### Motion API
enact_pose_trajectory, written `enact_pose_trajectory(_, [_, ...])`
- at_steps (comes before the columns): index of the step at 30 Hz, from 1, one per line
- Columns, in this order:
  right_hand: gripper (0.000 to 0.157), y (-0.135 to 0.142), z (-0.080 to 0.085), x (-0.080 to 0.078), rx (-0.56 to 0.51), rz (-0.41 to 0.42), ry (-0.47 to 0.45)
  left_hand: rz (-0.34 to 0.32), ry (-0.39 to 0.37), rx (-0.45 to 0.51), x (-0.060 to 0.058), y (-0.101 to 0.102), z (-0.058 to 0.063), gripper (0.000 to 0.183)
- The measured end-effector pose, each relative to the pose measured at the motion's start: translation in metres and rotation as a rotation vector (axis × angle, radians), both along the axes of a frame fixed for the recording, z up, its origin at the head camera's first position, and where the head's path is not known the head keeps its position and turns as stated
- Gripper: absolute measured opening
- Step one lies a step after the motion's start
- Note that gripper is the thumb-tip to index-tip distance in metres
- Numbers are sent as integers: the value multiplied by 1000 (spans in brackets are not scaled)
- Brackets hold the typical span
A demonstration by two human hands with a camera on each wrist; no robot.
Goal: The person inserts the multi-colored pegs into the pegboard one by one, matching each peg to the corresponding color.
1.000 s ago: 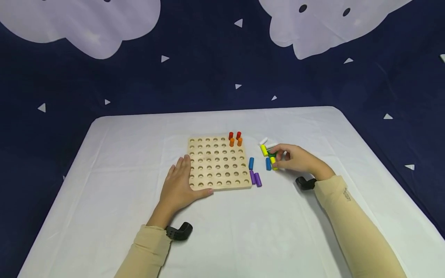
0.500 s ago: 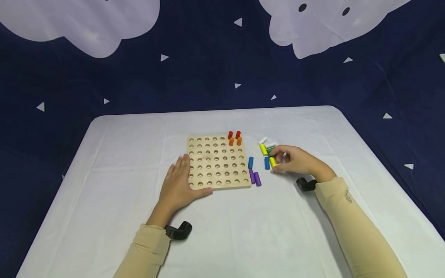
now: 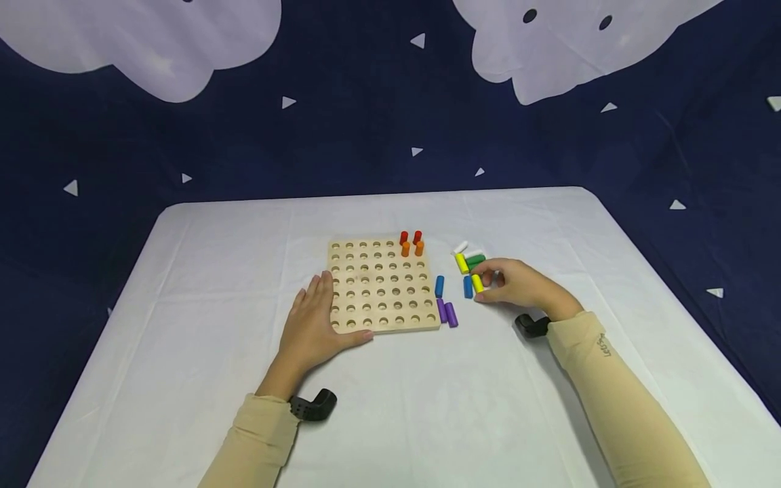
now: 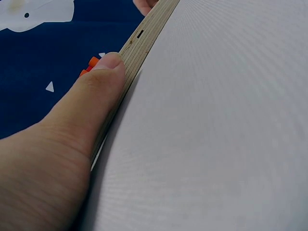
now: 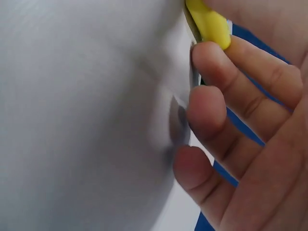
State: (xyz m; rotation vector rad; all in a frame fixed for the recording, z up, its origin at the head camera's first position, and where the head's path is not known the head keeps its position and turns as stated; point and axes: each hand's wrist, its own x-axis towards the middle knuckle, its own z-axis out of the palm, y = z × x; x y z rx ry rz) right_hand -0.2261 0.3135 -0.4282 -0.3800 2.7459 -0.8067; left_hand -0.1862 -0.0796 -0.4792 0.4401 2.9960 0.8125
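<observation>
A square wooden pegboard (image 3: 381, 285) with rows of round holes lies flat on the table. My left hand (image 3: 311, 325) rests against its near left corner, fingers straight along the left side and thumb (image 4: 103, 79) along the front edge. To the right of the board, my right hand (image 3: 518, 283) pinches a yellow peg (image 3: 478, 283) between thumb and fingers. That yellow peg (image 5: 211, 26) also shows at the top of the right wrist view. Close by lie a blue peg (image 3: 468, 287), a green peg (image 3: 476, 261) and another yellow peg (image 3: 462, 263).
Two red pegs (image 3: 417, 237) and two orange pegs (image 3: 405, 249) stand in the board's far right corner. White pegs (image 3: 460, 248) lie behind the green one. Another blue peg (image 3: 439, 286) and two purple pegs (image 3: 451, 314) lie beside the board's right edge. A white cloth covers the table (image 3: 390, 407).
My right hand has shifted slightly toward me, uncovering more of the green peg, and the pinched yellow peg has moved slightly left. The left hand and board have stayed put.
</observation>
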Motion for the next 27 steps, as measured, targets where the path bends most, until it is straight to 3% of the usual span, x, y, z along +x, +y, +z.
enact_pose_trajectory(12, [48, 0, -2, -4, -121, -70, 111, 0, 7, 2, 0, 0, 0, 142])
enact_pose_trajectory(17, [46, -17, 2, -10, -173, -77, 164, -2, 9, -2, -1, -1, 0, 142])
enact_pose_trajectory(27, [48, -60, 6, -28, -232, -37, 172, -6, 10, 2, 0, -1, 1, 142])
